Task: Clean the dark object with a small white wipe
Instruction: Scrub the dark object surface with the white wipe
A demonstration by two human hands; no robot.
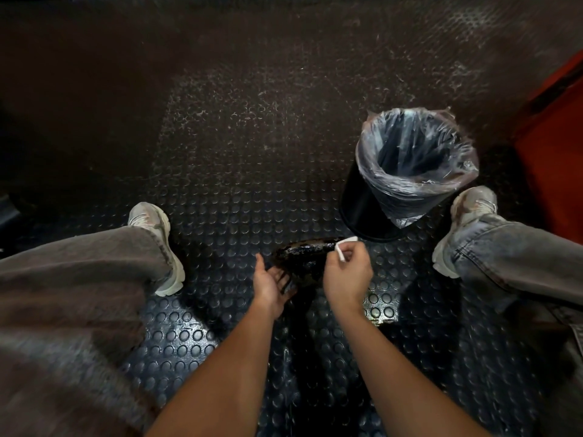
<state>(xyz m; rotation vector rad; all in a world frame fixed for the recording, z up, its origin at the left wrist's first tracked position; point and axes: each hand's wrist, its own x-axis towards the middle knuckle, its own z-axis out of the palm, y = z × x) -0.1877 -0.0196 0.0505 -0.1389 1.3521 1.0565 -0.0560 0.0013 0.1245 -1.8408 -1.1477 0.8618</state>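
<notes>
Head view: lined bin [413,165] stands just beyond the hands on studded floor [239,197].
Left hand [272,283] cradles the dark object [304,253], fingers loosely spread; right hand [347,272] pinches the white wipe [340,252].

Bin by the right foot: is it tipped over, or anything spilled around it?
The bin stands tilted, its rim leaning right, its clear liner crumpled but in place. No spill shows. The floor mat farther out looks scuffed with whitish marks.
</notes>
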